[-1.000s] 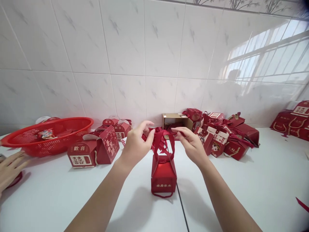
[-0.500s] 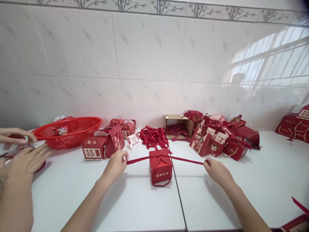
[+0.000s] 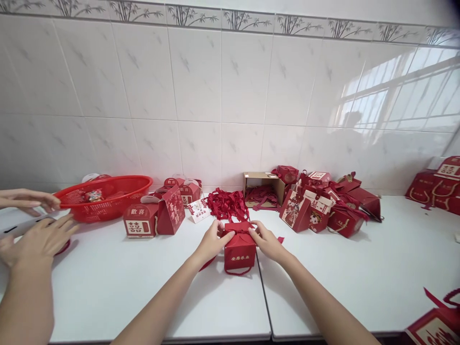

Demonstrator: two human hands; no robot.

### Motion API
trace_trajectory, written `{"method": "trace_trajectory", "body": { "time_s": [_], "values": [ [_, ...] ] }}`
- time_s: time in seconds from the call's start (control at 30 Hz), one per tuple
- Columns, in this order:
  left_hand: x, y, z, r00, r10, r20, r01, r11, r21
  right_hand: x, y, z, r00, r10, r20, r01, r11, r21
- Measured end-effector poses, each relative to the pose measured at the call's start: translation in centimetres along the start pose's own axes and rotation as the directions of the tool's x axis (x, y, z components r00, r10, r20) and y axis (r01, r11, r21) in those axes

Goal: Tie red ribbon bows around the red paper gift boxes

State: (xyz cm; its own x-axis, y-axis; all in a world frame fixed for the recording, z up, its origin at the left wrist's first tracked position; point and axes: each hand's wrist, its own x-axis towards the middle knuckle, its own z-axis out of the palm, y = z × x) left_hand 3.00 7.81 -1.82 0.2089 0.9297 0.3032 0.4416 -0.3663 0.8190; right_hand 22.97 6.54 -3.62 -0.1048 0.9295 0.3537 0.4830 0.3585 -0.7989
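Note:
A small red gift box (image 3: 240, 256) with gold characters stands upright in front of me, a twisted cord handle hanging at its front. A dark red ribbon (image 3: 208, 262) crosses its folded top, one tail trailing at the left below my hand and the other end showing at the right. My left hand (image 3: 212, 243) is closed at the top left edge, thumb and fingers pinching the ribbon. From the right, my right hand (image 3: 266, 239) pinches the ribbon close to the middle of the top. The fingers partly hide the ribbon where it crosses.
Behind the box lie a heap of red ribbons (image 3: 228, 205) and an open cardboard box (image 3: 264, 178) holding more. Red gift boxes (image 3: 296, 213) cluster right; others (image 3: 140, 223) stand left. A co-worker's hands (image 3: 39, 239) are beside a red plastic basket (image 3: 108, 211).
My hands have come inward from the stretched ribbon ends to the top of the box. The ribbon now hangs slack at the sides. The co-worker's hands have shifted slightly.

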Motion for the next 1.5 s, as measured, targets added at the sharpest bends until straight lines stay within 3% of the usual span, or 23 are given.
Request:
{"method": "trace_trajectory", "body": {
  "time_s": [0.17,0.27,0.37,0.5,0.57,0.67,0.73,0.8,0.83,0.9,1.0,1.1,1.2,1.3,1.5],
  "values": [
    [0.2,0.4,-0.4,0.998,-0.001,0.058,-0.001,1.000,0.028,0.4,0.1,0.9,0.996,0.062,-0.069,-0.061,0.998,0.022],
    [0.3,0.8,-1.3,0.999,0.024,0.045,-0.027,0.996,0.083,0.4,-0.3,-0.4,0.997,0.019,-0.079,-0.020,1.000,-0.005],
    [0.6,1.0,-2.3,0.998,0.023,0.053,-0.029,0.992,0.121,0.0,-0.9,-2.4,0.997,-0.074,-0.016,0.073,0.995,-0.067],
    [1.2,0.9,-3.9,0.985,-0.086,0.151,0.061,0.985,0.160,-1.0,-1.4,-4.1,0.982,-0.172,0.074,0.183,0.964,-0.194],
    [1.5,1.1,-4.8,0.934,-0.190,0.304,0.135,0.972,0.193,-1.3,-1.5,-4.1,0.981,-0.189,0.048,0.195,0.946,-0.258],
    [1.5,2.1,-5.6,0.789,-0.282,0.546,0.195,0.957,0.213,-1.3,-1.6,-3.4,0.977,-0.203,-0.059,0.175,0.932,-0.318],
    [1.3,3.0,-5.7,0.720,-0.265,0.641,0.210,0.964,0.164,-1.1,-1.8,-2.7,0.967,-0.220,-0.132,0.168,0.932,-0.321],
    [1.2,3.8,-5.2,0.696,-0.218,0.685,0.230,0.970,0.075,-0.9,-2.2,-2.1,0.952,-0.238,-0.192,0.175,0.939,-0.295],
    [1.1,4.1,-4.8,0.701,-0.195,0.686,0.237,0.971,0.033,-0.8,-2.4,-1.8,0.945,-0.244,-0.216,0.181,0.944,-0.275],
    [1.0,4.5,-4.0,0.755,-0.143,0.640,0.200,0.980,-0.017,-0.7,-2.9,-1.1,0.935,-0.247,-0.255,0.192,0.956,-0.223],
    [0.9,4.8,-2.6,0.865,0.003,0.502,0.012,1.000,-0.027,-0.7,-3.6,0.1,0.929,-0.229,-0.291,0.195,0.971,-0.140],
    [0.7,4.8,-1.6,0.922,0.146,0.358,-0.175,0.983,0.050,-0.6,-3.8,1.0,0.931,-0.170,-0.324,0.160,0.985,-0.057],
    [0.6,4.5,-0.9,0.946,0.228,0.232,-0.271,0.947,0.171,-0.7,-3.5,1.4,0.934,-0.086,-0.348,0.103,0.994,0.030],
    [0.6,3.8,-0.3,0.954,0.256,0.157,-0.280,0.948,0.152,-0.9,-3.2,1.6,0.933,-0.029,-0.358,0.069,0.993,0.098],
    [0.4,2.8,0.7,0.954,0.270,0.128,-0.282,0.956,0.084,-1.1,-3.4,1.1,0.945,-0.020,-0.326,0.072,0.986,0.150]
  ]
}}
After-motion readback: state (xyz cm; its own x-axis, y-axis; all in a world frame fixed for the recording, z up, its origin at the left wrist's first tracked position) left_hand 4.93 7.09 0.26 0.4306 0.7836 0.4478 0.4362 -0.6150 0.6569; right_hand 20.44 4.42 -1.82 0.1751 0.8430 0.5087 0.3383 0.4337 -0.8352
